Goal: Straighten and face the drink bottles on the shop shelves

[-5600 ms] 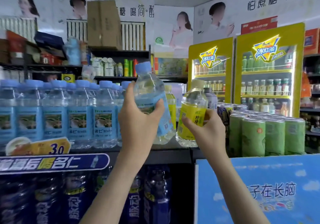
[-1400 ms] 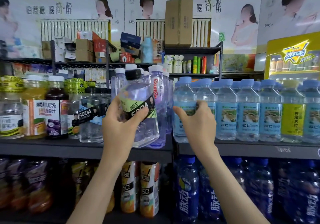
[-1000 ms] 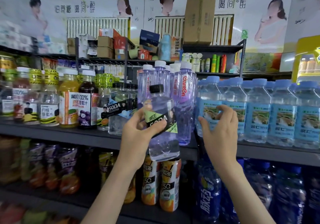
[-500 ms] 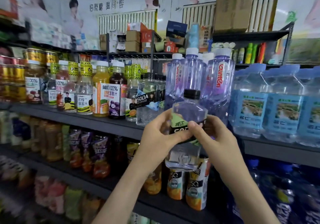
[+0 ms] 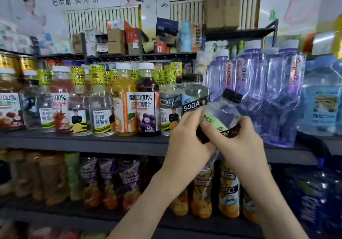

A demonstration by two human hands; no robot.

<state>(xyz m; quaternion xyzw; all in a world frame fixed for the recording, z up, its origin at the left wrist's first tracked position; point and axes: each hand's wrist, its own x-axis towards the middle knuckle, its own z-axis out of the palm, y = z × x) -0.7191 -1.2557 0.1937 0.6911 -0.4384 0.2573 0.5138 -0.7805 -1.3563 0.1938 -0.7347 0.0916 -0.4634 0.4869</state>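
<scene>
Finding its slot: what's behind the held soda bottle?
Purple water bottles and another soda bottle stand behind it; the left hand and right hand hide the shelf edge there.

Hands: two, left hand (image 5: 185,138) and right hand (image 5: 238,142)
Held soda bottle (image 5: 220,114): one
Standing SODA bottles (image 5: 193,105): two in view
Purple bottles (image 5: 249,83): three up front
Grape juice bottle (image 5: 148,109): one

Soda bottles (image 5: 192,105) and purple bottles (image 5: 259,94) block the shelf (image 5: 92,142).
</scene>
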